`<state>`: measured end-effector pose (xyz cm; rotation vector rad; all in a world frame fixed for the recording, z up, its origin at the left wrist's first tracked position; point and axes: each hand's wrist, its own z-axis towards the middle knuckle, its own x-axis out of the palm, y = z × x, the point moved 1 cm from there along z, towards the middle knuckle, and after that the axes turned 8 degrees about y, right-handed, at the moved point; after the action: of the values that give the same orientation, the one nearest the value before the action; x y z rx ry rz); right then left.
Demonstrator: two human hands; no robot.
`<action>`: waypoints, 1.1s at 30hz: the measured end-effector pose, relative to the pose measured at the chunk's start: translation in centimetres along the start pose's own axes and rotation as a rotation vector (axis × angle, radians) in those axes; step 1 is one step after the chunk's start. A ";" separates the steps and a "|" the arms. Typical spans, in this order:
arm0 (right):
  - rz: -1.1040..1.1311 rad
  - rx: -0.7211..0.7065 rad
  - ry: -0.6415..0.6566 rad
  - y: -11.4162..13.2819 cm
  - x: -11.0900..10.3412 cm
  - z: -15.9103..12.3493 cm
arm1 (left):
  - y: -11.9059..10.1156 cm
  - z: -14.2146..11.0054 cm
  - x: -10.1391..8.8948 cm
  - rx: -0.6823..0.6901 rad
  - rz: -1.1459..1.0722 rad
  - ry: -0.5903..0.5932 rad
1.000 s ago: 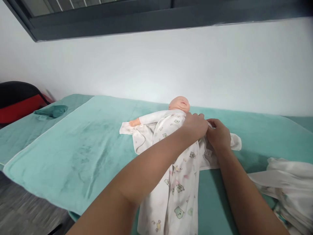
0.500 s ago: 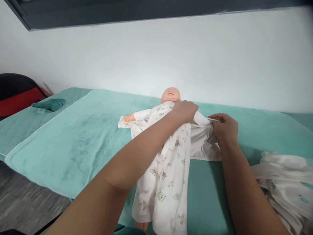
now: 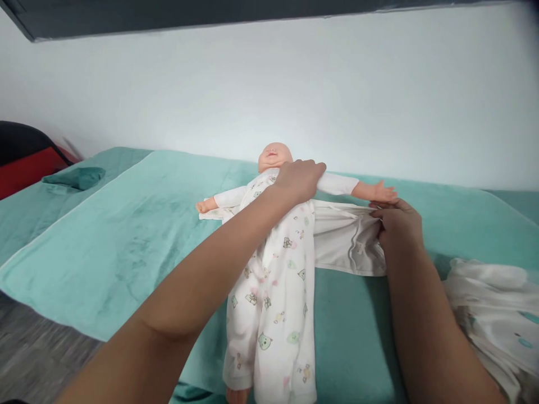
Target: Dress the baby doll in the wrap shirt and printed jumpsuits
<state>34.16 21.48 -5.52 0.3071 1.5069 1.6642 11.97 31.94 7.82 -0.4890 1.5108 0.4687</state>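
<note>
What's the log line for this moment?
doll: on its back on mat, arms out | left hand: at doll's shoulder | right hand: pinching shirt edge | cloth: lower right

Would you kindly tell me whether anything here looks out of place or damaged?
Nothing looks spilled or damaged. The heap of clothes at the picture's right edge looks untidy, lying crumpled on the green cover. The white garment beside the doll is creased too, but the right hand holds its edge.
</note>
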 end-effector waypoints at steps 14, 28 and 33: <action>-0.028 -0.214 -0.187 3.7 0.9 -1.9 | -1.9 1.9 2.7 -0.048 -0.046 0.030; -0.256 -0.425 0.511 8.2 7.2 -6.3 | 4.6 -6.9 6.5 -0.360 -0.821 -0.525; -0.262 -0.319 0.577 8.8 7.6 -6.2 | 3.8 -6.5 6.9 -0.363 -0.765 -0.612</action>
<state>21.70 23.28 -1.71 -0.5654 1.5588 1.8241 4.53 31.20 0.86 -1.0434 0.5723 0.2416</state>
